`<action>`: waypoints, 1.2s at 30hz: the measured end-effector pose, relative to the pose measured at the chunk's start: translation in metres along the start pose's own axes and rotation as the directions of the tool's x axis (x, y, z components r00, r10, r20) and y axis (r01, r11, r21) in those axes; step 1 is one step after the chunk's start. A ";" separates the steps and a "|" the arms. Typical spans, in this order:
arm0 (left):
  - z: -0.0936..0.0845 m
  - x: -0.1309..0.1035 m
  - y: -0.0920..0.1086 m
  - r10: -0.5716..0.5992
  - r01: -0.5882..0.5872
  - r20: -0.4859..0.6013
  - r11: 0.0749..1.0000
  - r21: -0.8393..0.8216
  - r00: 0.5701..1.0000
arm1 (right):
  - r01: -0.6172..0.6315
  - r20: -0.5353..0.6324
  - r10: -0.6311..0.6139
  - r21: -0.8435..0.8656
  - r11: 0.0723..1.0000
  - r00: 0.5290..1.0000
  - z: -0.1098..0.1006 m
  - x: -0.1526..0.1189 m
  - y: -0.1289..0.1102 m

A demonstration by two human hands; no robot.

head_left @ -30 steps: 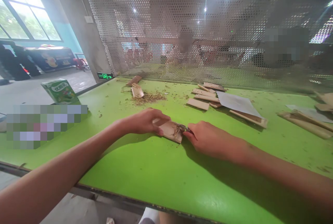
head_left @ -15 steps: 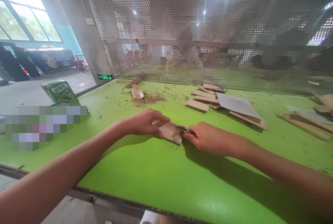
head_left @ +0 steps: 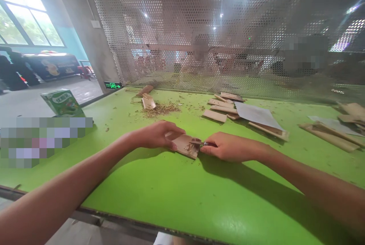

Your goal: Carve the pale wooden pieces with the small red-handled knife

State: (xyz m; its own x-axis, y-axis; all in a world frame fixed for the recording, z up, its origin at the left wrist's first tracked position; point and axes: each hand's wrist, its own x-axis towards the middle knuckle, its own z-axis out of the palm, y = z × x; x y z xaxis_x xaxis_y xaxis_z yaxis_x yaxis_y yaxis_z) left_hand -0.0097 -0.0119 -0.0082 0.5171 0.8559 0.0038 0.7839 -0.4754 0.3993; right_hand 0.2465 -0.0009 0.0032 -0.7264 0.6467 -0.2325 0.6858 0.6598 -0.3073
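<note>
In the head view my left hand (head_left: 158,135) is closed on the far left end of a short, curved bamboo piece (head_left: 182,143). The piece rests slightly tilted at the middle of the green table. My right hand (head_left: 225,146) grips a small knife (head_left: 202,143) by its handle, most of which the fingers hide. The metal blade lies over the right end of the bamboo piece, where the surface looks rough and has dark shavings on it. Whether the edge is cutting into it, I cannot tell.
Shavings (head_left: 161,109) lie around another bamboo piece (head_left: 148,101) at the back. Several bamboo strips (head_left: 214,116) and a white paper sheet (head_left: 258,115) are at the back right. A green carton (head_left: 64,103) stands left. A perforated metal screen (head_left: 176,40) borders the table (head_left: 159,192).
The knife blade has shifted slightly and lies flatter over the bamboo piece's right end. Both hands keep their hold. The whole view has moved a little.
</note>
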 end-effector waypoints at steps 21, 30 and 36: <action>-0.002 0.000 -0.004 0.126 -0.126 0.002 0.992 0.005 0.992 | -0.054 -0.290 -0.056 -0.358 0.932 0.955 0.020 -0.001 0.006; 0.000 0.001 -0.005 0.128 -0.128 -0.021 0.992 0.007 0.992 | 0.053 -0.214 -0.105 -0.235 0.971 0.971 0.015 0.002 0.008; 0.000 0.001 -0.005 0.106 -0.106 -0.027 0.994 0.015 0.994 | 0.059 -0.192 -0.087 -0.148 0.987 0.977 0.015 0.003 0.010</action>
State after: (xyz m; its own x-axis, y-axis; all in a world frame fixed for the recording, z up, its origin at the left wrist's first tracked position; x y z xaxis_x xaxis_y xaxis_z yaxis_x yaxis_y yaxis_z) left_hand -0.0132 -0.0089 -0.0107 0.5880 0.8057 0.0709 0.7298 -0.5663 0.3829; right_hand 0.2505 0.0017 -0.0140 -0.7611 0.6482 -0.0228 0.6409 0.7462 -0.1802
